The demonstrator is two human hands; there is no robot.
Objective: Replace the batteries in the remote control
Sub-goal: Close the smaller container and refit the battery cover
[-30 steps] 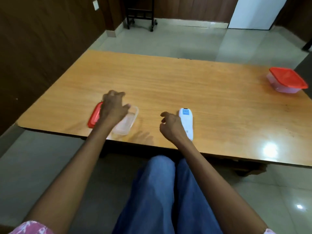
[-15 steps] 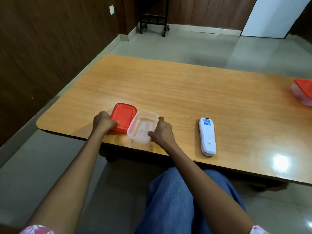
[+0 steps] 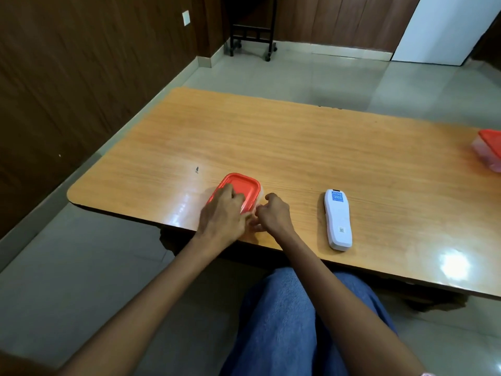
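Both hands work at one small container near the table's (image 3: 298,147) near edge. Left hand (image 3: 225,213) lies palm-down with fingers spread over the red lid (image 3: 241,185), pressing it onto the clear tub, probably to seat it; right hand (image 3: 273,215) is curled at the tub's near right corner, thumb and fingers pinching the rim, likely steadying it while the lid goes on. Whether the lid is fully snapped I cannot tell. Just right of the right hand, untouched, the white remote control (image 3: 337,219) lies back-up on the table. Far off to the right, a second red-lidded container (image 3: 489,151) sits at the frame edge.
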